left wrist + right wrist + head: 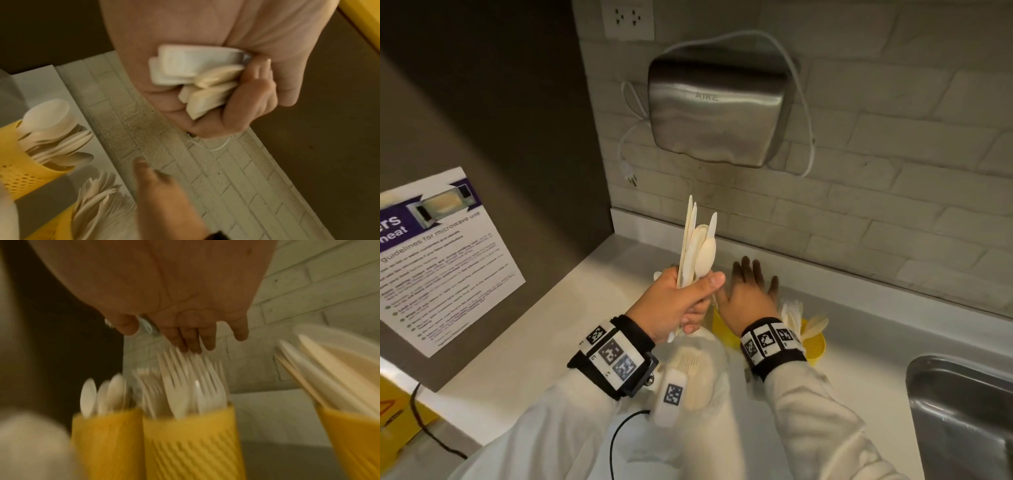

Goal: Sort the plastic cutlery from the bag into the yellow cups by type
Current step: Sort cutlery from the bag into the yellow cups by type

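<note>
Left grip: left hand [681,301] fisted round a mixed bundle of pale plastic cutlery [697,246], thumb across the front, handle ends poking out under the palm in the left wrist view.
Bundle make-up: spoon bowls and knife-like blades fan upward; one thin, wood-coloured stick stands among them. Exact count not readable.
Right grip: right hand [748,291] flat, fingers straight and spread, holding nothing; it hovers over the white plastic forks [185,382], fingertips [193,347] just above the tines.
Cups: three yellow perforated plastic cups [191,446] on the pale countertop [551,308] against the brick wall; one holds spoons, the middle forks, the third long flat pieces.
Handling, my read: pieces are light, thin, smooth and a bit springy; they likely slide on each other, so a loose fist may shed one. Best taken one at a time by the upper end, pinched flat-side, then drawn upward out of the fist.
Bag: clear plastic bag [695,377] below the wrists, blurred; contents uncertain.
Hard to see: cups mostly hidden behind the right wrist in the head view; right wrist view is motion-smeared.
</note>
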